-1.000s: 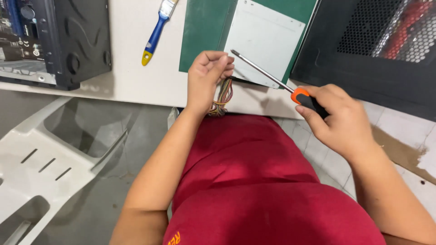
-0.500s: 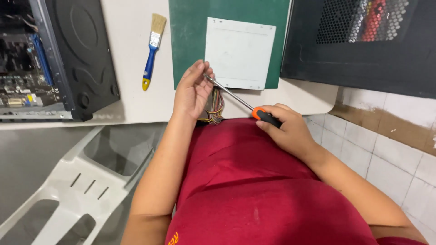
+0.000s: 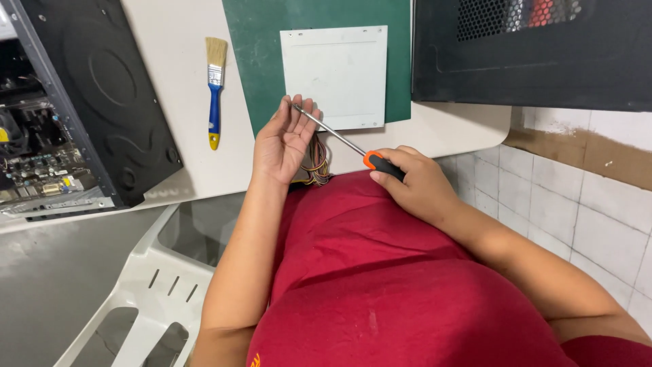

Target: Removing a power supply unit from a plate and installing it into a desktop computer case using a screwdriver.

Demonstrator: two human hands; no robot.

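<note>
Left edge of desk (image 3: pixel 170 88): open PC case (image 3: pixel 75 115) on its side, motherboard and slots visible inside, black panel facing up. Just right of it a brush (image 3: pixel 214 88), blue handle with yellow tip, bristles pointing to the far edge. Green mat (image 3: pixel 258 61) mid-desk carries a white plate (image 3: pixel 336 71), flat, screw holes along its top edge. Right end: second black case (image 3: pixel 536 54), mesh panel, red and orange parts showing through the holes; what they are, cannot tell.

Left hand (image 3: pixel 284 143) at the near edge, palm up, fingers loosely spread and half open, gripping nothing; its back rests on a bundle of coloured wires (image 3: pixel 316 166) hanging off the desk edge. Screwdriver (image 3: pixel 346 144) tip sits at the left fingertips, steel shaft running down-right across the plate's near corner. Right hand (image 3: pixel 414 183) closed around the orange-and-black handle, just off the near edge over the red shirt (image 3: pixel 380 272).

Versus half a second ago: left hand has uncurled from the wires to flat open. Right hand and screwdriver hold about the same line. View has tilted so more of the white chair (image 3: pixel 149 292) and left case show.
</note>
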